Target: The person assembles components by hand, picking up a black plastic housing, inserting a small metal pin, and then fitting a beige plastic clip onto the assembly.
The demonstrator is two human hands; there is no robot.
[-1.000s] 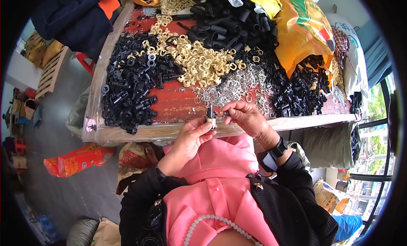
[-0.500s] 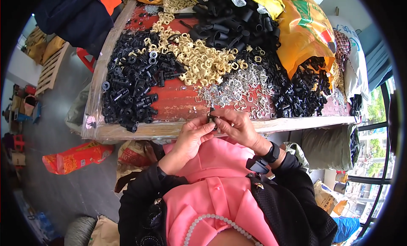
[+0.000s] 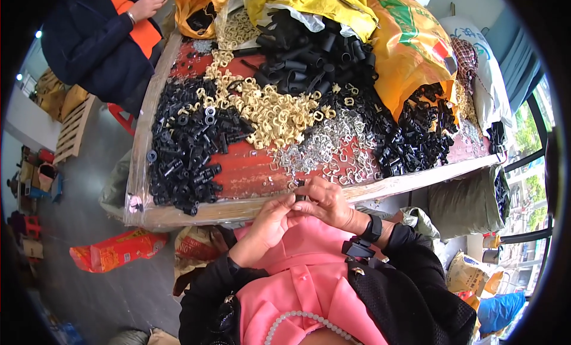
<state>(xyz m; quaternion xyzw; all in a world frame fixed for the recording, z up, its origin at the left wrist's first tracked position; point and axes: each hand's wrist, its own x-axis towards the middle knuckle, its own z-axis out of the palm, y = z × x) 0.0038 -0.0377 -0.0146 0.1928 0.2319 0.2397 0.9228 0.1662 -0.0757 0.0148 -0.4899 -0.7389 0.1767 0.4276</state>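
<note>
Floor (image 3: 128,294): grey, wide open beside the table, a red bag (image 3: 119,251) lying on it.
Left edge (image 3: 141,143): wooden, film-wrapped; a co-worker (image 3: 98,57) stands beyond its far end.
Black fittings (image 3: 184,158): heaped right along that edge, down to the near corner.
Red tabletop (image 3: 247,181): a bare strip between fittings and silver clips, running along the front edge (image 3: 184,216).
Cream clips (image 3: 276,116): piled behind that strip.
Left hand (image 3: 270,221): fingertips pinched on the dark part.
Dark part (image 3: 300,195): between both hands, seen against the front edge; fingers cover most of it, so its shape is uncertain.
Right hand (image 3: 327,203): thumb and forefinger narrowed on the same part.
Silver clips (image 3: 324,149): scattered beyond the right hand.
Orange bag (image 3: 410,54): mouth open over small black pieces (image 3: 413,146).
</note>
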